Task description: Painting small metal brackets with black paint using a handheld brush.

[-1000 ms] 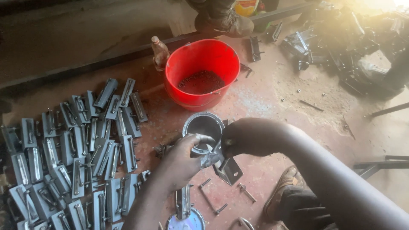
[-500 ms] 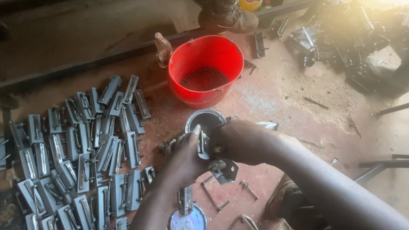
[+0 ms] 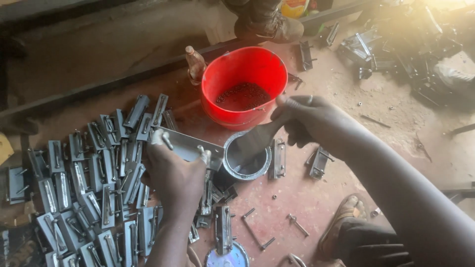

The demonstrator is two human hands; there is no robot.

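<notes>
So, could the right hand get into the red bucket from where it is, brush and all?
Probably yes. The right hand holds a brush over the small tin, right beside the red bucket, whose open top has nothing over it.

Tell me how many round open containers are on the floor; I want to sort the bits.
2: a red bucket at top centre, and a small metal tin just below it, which the brush in the right hand dips into. Others may be hidden.

Bare floor (image 3: 316, 198) lies open right of the paint tin (image 3: 246, 159); red bucket (image 3: 243, 86) blocks behind, metal brackets (image 3: 94, 173) crowd left.
</notes>
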